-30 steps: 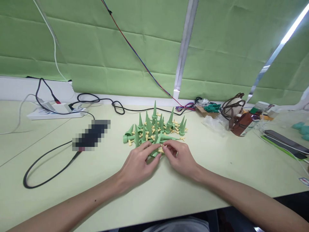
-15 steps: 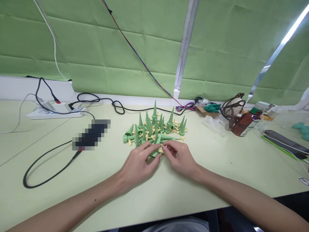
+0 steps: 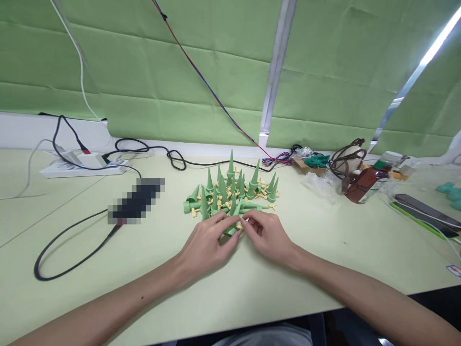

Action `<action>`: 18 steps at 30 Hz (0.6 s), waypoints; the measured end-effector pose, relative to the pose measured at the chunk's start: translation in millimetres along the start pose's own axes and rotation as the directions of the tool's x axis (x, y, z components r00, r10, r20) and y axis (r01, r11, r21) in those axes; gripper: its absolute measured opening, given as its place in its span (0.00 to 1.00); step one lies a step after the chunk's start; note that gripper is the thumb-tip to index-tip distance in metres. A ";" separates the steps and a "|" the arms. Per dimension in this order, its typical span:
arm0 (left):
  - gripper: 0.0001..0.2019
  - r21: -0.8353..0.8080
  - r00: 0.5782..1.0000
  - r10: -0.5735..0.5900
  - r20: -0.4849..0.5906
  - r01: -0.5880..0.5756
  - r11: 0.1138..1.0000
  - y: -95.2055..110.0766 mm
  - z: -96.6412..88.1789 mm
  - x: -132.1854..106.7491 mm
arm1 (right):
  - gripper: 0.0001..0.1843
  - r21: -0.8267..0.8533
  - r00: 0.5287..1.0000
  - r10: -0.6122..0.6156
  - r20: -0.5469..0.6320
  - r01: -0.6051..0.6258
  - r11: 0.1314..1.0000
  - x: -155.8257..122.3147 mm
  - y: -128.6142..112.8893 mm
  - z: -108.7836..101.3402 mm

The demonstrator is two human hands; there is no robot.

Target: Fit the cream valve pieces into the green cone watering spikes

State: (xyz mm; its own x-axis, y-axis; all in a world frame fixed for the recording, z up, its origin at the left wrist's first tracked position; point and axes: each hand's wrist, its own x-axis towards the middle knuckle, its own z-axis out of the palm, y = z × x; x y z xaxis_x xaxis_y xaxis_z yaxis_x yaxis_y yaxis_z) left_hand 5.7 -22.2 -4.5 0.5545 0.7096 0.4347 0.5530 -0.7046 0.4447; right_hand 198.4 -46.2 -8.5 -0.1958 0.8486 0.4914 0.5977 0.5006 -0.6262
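My left hand [image 3: 211, 240] is closed round a green plastic spike [image 3: 230, 231], which looks like a plant-watering spike and is mostly covered by the fingers. Beside it, my right hand [image 3: 268, 235] pinches at a small yellow valve [image 3: 240, 227] at the spike's near end. The fingertips of both hands almost meet there, and how far the valve sits in the spike cannot be made out. Just beyond the hands is a cluster of similar green spikes [image 3: 231, 168], several upright and some lying down, with yellow valves [image 3: 272, 207] scattered among them.
At left lie a blurred dark phone [image 3: 137, 202] with a black cable and a white power strip [image 3: 86, 168]. A brown bottle [image 3: 367, 185], glasses [image 3: 345, 158], clear plastic [image 3: 319, 185] and a dark flat device [image 3: 425, 214] are at right.
The right fingertips have shifted very slightly against the small yellow valve, and less of it shows. The left hand and the cluster of spikes stay where they were.
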 end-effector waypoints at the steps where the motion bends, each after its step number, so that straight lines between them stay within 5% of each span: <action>1: 0.13 -0.001 1.000 0.000 0.002 0.000 1.000 0.1 0.0 0.1 | 0.09 0.000 1.000 0.000 0.002 0.000 1.000 -0.1 0.1 0.0; 18: 0.14 -0.003 1.000 -0.005 0.016 0.005 1.000 -0.5 0.7 1.4 | 0.08 -0.011 0.999 0.009 0.051 -0.008 1.000 -1.0 1.2 0.3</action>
State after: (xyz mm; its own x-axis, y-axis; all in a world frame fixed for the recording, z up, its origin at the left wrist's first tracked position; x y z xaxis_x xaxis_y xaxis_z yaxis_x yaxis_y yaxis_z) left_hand 6.7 -20.9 -4.7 0.5617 0.7130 0.4196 0.5541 -0.7009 0.4491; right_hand 199.1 -46.4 -9.9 -0.2298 0.8604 0.4548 0.6078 0.4919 -0.6234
